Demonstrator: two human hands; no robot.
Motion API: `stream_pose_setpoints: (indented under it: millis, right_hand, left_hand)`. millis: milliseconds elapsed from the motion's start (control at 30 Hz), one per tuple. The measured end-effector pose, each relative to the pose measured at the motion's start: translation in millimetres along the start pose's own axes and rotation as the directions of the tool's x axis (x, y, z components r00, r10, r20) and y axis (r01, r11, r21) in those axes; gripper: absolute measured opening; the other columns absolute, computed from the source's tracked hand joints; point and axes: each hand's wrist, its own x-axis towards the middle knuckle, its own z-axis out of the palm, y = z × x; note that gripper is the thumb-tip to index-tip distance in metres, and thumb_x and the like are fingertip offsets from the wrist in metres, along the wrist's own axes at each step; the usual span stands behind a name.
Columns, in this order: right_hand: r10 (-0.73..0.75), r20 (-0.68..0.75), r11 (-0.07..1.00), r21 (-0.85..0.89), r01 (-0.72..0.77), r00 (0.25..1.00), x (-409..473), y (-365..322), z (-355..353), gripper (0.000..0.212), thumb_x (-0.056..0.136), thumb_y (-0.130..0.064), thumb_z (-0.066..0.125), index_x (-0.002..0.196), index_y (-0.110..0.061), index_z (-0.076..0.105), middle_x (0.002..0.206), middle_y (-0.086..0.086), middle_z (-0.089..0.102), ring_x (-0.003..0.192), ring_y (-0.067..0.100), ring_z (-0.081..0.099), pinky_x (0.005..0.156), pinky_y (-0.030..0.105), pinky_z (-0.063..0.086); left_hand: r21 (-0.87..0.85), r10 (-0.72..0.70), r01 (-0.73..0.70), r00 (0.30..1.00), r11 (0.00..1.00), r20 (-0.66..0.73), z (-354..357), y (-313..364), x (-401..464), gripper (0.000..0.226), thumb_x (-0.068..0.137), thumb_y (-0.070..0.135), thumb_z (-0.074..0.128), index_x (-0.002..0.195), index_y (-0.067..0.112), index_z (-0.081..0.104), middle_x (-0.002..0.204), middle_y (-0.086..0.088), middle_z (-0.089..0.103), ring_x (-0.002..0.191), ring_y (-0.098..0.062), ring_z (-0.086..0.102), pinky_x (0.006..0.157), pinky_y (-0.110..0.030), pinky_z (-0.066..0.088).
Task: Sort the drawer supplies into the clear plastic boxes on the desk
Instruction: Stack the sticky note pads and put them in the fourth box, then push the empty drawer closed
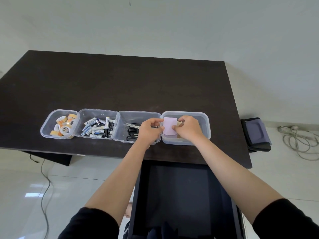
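Head view, dark desk point(120, 83), white wall point(155, 23)

Desk point(120, 83): dark brown, near black. Four boxes: clear plastic. Tape rolls point(64, 126): orange and white. Batteries point(99, 128): white with blue and black. Scissors point(132, 132): black handles, silver blades. Paper pad point(168, 127): pale pink. Sleeves point(89, 225): black.

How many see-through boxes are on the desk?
4, in one row along the desk's near edge: tape box far left, battery box next, scissors box third, and the rightmost box, where both hands hold a pink pad.
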Motion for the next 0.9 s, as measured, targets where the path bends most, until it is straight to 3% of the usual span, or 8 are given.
stream_pose_setpoints:
  millis: [133,233,300,400,500,567,700,900]
  right_hand:
    - [-0.010,0.061,0.999,0.034,0.007,0.998,1,0,6,0.037,0.087,-0.024,0.064,0.121,-0.013,0.055,0.115,0.005,0.065,0.100,0.022,0.062,0.088,0.037,0.053]
    - [-0.003,0.052,0.997,0.078,-0.001,0.999,-7,4,1,0.042,0.090,-0.021,0.061,0.129,-0.014,0.050,0.125,0.005,0.060,0.108,0.023,0.060,0.095,0.038,0.051]
    - [-0.011,-0.033,0.992,0.129,0.015,0.999,-18,9,-3,0.040,0.090,-0.020,0.058,0.129,-0.015,0.051,0.127,0.003,0.058,0.113,0.021,0.057,0.096,0.037,0.050]
    - [-0.075,-0.198,0.951,0.279,0.130,0.977,-50,21,-6,0.032,0.090,-0.013,0.055,0.122,-0.013,0.055,0.116,0.001,0.062,0.103,0.015,0.058,0.093,0.031,0.050]
    - [-0.184,-0.400,0.886,0.327,0.328,0.898,-95,40,6,0.021,0.088,-0.006,0.056,0.108,-0.010,0.062,0.096,-0.003,0.063,0.087,0.009,0.059,0.079,0.016,0.048]
    - [-0.219,-0.443,0.853,0.346,0.391,0.869,-126,54,26,0.018,0.087,-0.005,0.057,0.103,-0.010,0.064,0.090,-0.003,0.061,0.080,0.007,0.058,0.072,0.011,0.046]
    - [-0.191,-0.335,0.857,0.401,0.324,0.922,-186,81,79,0.023,0.089,-0.009,0.058,0.110,-0.015,0.064,0.092,-0.006,0.061,0.085,0.004,0.060,0.076,0.014,0.049]
    - [-0.094,-0.148,0.892,0.427,0.150,0.984,-275,108,140,0.024,0.089,-0.013,0.058,0.113,-0.016,0.063,0.095,-0.010,0.060,0.087,0.002,0.061,0.078,0.010,0.047]
  left_hand:
    - [0.142,0.080,-0.078,0.997,0.987,-0.009,0,5,-4,0.027,0.084,0.016,0.067,0.108,0.029,0.067,0.101,0.004,0.060,0.096,-0.017,0.060,0.089,-0.041,0.054]
    - [0.247,0.098,-0.092,0.995,0.965,-0.010,1,12,-9,0.030,0.089,0.021,0.062,0.119,0.024,0.061,0.111,0.001,0.061,0.092,-0.017,0.062,0.074,-0.027,0.053]
    - [0.303,0.109,-0.097,0.994,0.948,-0.022,2,16,-17,0.035,0.091,0.024,0.058,0.126,0.021,0.056,0.118,0.000,0.060,0.091,-0.016,0.061,0.070,-0.022,0.050]
    - [0.341,0.240,-0.193,0.965,0.920,-0.101,5,9,-40,0.037,0.090,0.023,0.058,0.126,0.018,0.055,0.124,-0.001,0.057,0.099,-0.011,0.056,0.083,-0.018,0.042]
    - [0.296,0.382,-0.315,0.900,0.902,-0.208,10,-13,-84,0.032,0.089,0.014,0.058,0.121,0.011,0.059,0.120,-0.002,0.055,0.098,-0.002,0.047,0.083,-0.001,0.030]
    - [0.291,0.421,-0.349,0.875,0.891,-0.240,14,-37,-114,0.029,0.088,0.011,0.059,0.117,0.011,0.060,0.116,-0.002,0.055,0.102,-0.002,0.046,0.087,-0.001,0.027]
    - [0.281,0.307,-0.255,0.938,0.925,-0.161,18,-91,-162,0.032,0.089,0.014,0.058,0.121,0.014,0.058,0.122,0.000,0.054,0.115,-0.011,0.050,0.091,-0.006,0.027]
    - [0.366,0.092,-0.065,0.994,0.928,-0.055,7,-157,-221,0.044,0.091,0.023,0.057,0.133,0.017,0.047,0.139,0.000,0.044,0.131,-0.016,0.041,0.102,-0.020,0.031]
